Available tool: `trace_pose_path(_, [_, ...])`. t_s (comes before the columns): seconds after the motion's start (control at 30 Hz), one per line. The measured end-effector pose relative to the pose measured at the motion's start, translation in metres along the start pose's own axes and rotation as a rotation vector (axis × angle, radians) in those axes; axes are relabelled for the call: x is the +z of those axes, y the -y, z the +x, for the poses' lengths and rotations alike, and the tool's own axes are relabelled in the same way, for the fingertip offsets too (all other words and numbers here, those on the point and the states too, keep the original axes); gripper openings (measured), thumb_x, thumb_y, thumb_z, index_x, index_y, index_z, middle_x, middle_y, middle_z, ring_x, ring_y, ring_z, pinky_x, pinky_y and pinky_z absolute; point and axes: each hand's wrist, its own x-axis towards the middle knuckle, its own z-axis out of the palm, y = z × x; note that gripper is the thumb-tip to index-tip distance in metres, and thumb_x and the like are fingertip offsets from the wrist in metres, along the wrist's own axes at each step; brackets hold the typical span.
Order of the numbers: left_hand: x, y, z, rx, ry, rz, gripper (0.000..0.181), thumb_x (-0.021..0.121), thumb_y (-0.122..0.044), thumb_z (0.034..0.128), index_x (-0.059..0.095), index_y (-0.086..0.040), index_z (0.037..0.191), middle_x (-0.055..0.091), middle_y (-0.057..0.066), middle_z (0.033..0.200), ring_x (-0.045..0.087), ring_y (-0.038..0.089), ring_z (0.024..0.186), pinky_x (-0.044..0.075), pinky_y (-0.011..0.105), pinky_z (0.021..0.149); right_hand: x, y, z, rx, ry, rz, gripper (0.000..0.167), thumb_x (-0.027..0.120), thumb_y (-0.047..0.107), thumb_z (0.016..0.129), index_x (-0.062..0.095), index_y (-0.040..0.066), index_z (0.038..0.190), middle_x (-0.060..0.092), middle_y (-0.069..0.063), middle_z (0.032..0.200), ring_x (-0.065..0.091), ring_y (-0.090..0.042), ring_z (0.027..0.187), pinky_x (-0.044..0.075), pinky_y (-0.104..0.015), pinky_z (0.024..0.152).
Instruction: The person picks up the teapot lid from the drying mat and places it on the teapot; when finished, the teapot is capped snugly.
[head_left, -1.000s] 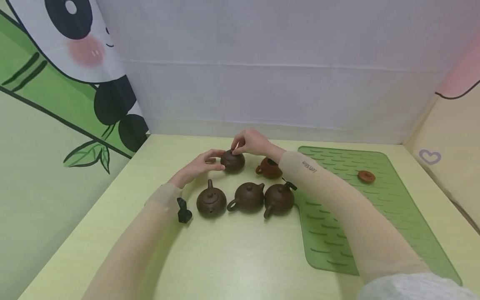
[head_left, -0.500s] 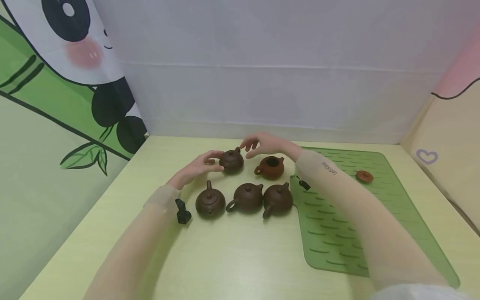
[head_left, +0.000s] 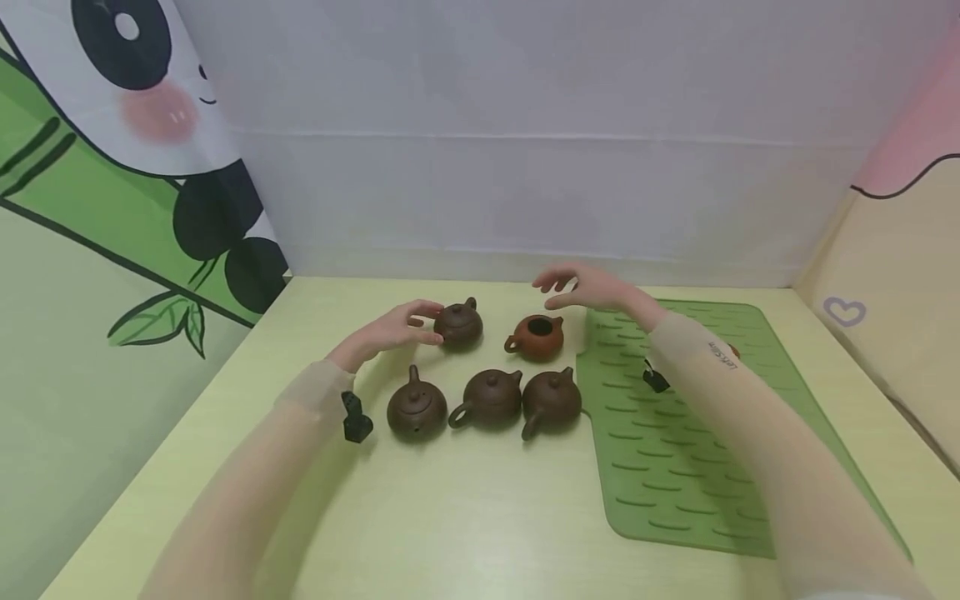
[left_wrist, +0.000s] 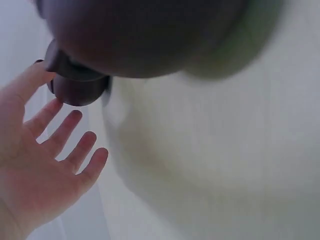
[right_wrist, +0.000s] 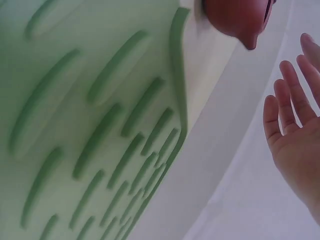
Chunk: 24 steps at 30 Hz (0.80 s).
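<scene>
My left hand is at the left side of a dark brown teapot with its lid on. In the left wrist view its fingers are spread and mostly straight, and thumb and forefinger appear to touch that teapot. My right hand hovers behind and to the right of a reddish-brown teapot, holding nothing. That teapot has no lid, so its dark opening shows. In the right wrist view the fingers are extended, apart from the reddish teapot. A reddish lid is mostly hidden by the right sleeve.
Nearer me stand three lidded dark brown teapots: the left one, the middle one and the right one. A green ridged mat covers the table's right part. A white cloth wall rises behind the table.
The right hand has let go of the back teapot's lid knob and moved right, past the reddish teapot, uncovering it. The left hand stays at the back teapot. The view shifts slightly.
</scene>
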Motion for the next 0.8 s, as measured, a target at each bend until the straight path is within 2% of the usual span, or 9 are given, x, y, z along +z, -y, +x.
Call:
trace_pose_path(0.1, [-0.002, -0.011, 0.001, 0.0, 0.015, 0.021, 0.075, 0.068, -0.029, 0.0911, 0.03, -0.015, 0.154, 0.031, 0.017, 0.159, 0.026, 0.043, 0.148, 0.028, 0.061, 0.117, -0.007, -0.01, -0.013, 0.019, -0.04, -0.013, 0.041, 0.071, 0.022, 0.092, 0.062, 0.015, 0.131, 0.066, -0.013, 0.125, 0.056, -0.034, 0.12, 0.049, -0.047, 0.099])
trace_pose_path(0.17, [-0.002, -0.019, 0.003, 0.021, 0.012, 0.056, 0.076, 0.069, -0.03, 0.0907, 0.029, -0.017, 0.154, 0.03, 0.016, 0.16, 0.023, 0.041, 0.15, 0.026, 0.061, 0.118, -0.011, -0.015, -0.022, 0.037, -0.065, -0.019, 0.041, 0.072, 0.024, 0.091, 0.062, 0.017, 0.13, 0.066, -0.01, 0.125, 0.057, -0.033, 0.12, 0.048, -0.046, 0.098])
trace_pose_path(0.27, [-0.003, -0.03, 0.007, 0.094, -0.018, 0.179, 0.074, 0.071, -0.032, 0.0898, 0.035, -0.015, 0.152, 0.033, 0.015, 0.159, 0.023, 0.038, 0.15, 0.024, 0.061, 0.119, -0.018, -0.022, -0.036, 0.065, -0.098, -0.015, 0.042, 0.071, 0.025, 0.091, 0.062, 0.018, 0.132, 0.065, -0.008, 0.125, 0.056, -0.033, 0.119, 0.046, -0.044, 0.097])
trace_pose_path(0.37, [-0.004, -0.045, 0.013, 0.188, -0.05, 0.34, 0.07, 0.073, -0.032, 0.0882, 0.043, -0.011, 0.148, 0.04, 0.015, 0.155, 0.028, 0.038, 0.148, 0.021, 0.06, 0.12, -0.024, -0.025, -0.051, 0.083, -0.13, -0.023, 0.043, 0.071, 0.024, 0.092, 0.061, 0.017, 0.133, 0.065, -0.008, 0.126, 0.056, -0.031, 0.117, 0.045, -0.042, 0.095])
trace_pose_path(0.43, [-0.004, -0.054, 0.018, 0.241, -0.049, 0.42, 0.066, 0.073, -0.031, 0.0883, 0.047, -0.01, 0.145, 0.044, 0.015, 0.153, 0.032, 0.037, 0.146, 0.02, 0.06, 0.12, -0.027, -0.028, -0.06, 0.095, -0.151, -0.027, 0.043, 0.07, 0.023, 0.092, 0.061, 0.016, 0.133, 0.065, -0.008, 0.126, 0.056, -0.028, 0.115, 0.045, -0.04, 0.094])
trace_pose_path(0.5, [-0.005, -0.063, 0.023, 0.289, -0.031, 0.476, 0.065, 0.073, -0.03, 0.0887, 0.048, -0.01, 0.145, 0.048, 0.013, 0.151, 0.037, 0.035, 0.144, 0.023, 0.057, 0.12, -0.03, -0.032, -0.068, 0.107, -0.17, -0.031, 0.042, 0.07, 0.021, 0.092, 0.061, 0.016, 0.133, 0.065, -0.007, 0.127, 0.056, -0.026, 0.113, 0.045, -0.04, 0.093])
trace_pose_path(0.57, [-0.006, -0.073, 0.028, 0.312, -0.002, 0.512, 0.065, 0.073, -0.032, 0.089, 0.048, -0.012, 0.146, 0.051, 0.01, 0.149, 0.042, 0.031, 0.142, 0.028, 0.054, 0.119, -0.032, -0.038, -0.075, 0.118, -0.192, -0.03, 0.041, 0.07, 0.019, 0.092, 0.062, 0.017, 0.132, 0.064, -0.006, 0.129, 0.056, -0.024, 0.112, 0.046, -0.04, 0.092])
trace_pose_path(0.67, [-0.006, -0.087, 0.038, 0.322, 0.046, 0.539, 0.067, 0.072, -0.035, 0.0891, 0.046, -0.016, 0.148, 0.052, 0.007, 0.148, 0.044, 0.027, 0.141, 0.034, 0.05, 0.116, -0.035, -0.047, -0.087, 0.132, -0.228, -0.024, 0.041, 0.07, 0.015, 0.092, 0.062, 0.016, 0.132, 0.063, -0.008, 0.131, 0.056, -0.024, 0.111, 0.048, -0.038, 0.09])
trace_pose_path(0.8, [-0.002, -0.102, 0.052, 0.311, 0.114, 0.535, 0.071, 0.073, -0.039, 0.088, 0.043, -0.022, 0.15, 0.051, 0.003, 0.149, 0.042, 0.025, 0.142, 0.034, 0.048, 0.117, -0.036, -0.054, -0.107, 0.158, -0.274, -0.01, 0.04, 0.07, 0.014, 0.092, 0.062, 0.014, 0.132, 0.062, -0.01, 0.13, 0.056, -0.019, 0.109, 0.05, -0.027, 0.086])
